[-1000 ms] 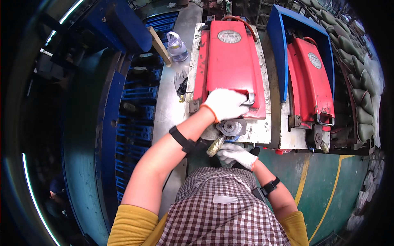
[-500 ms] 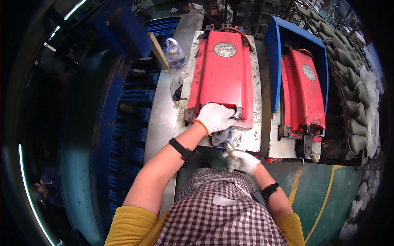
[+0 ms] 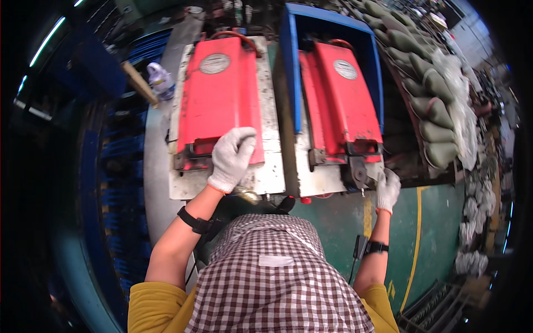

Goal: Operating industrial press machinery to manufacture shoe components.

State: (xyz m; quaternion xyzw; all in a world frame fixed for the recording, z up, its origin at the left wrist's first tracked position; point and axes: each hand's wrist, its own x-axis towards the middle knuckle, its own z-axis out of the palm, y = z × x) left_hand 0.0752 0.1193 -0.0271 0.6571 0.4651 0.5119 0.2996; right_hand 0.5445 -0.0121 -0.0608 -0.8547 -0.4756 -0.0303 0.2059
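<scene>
My left hand (image 3: 233, 158), in a white knit glove, is at the right end of the front handle on the left red machine (image 3: 214, 105). Its fingers bend loosely with the thumb apart, and nothing shows in them. Below it a brass-coloured lever grip (image 3: 248, 196) sticks out, blurred. My right hand (image 3: 388, 188), also gloved, is at the front right corner of the right red machine (image 3: 347, 94), beside its dark lever (image 3: 358, 171). The right fingers curl closed there; what they hold is hidden.
A blue hood (image 3: 294, 77) surrounds the right machine. Rows of grey-green moulded pieces (image 3: 436, 111) stand on a rack at the right. A clear bottle (image 3: 161, 80) and a wooden post (image 3: 140, 83) are at the left. Yellow lines mark the green floor (image 3: 388, 222).
The view has swung right. My right hand has left the left machine's lever area and moved to the right machine. My left hand has shifted to the handle's right end.
</scene>
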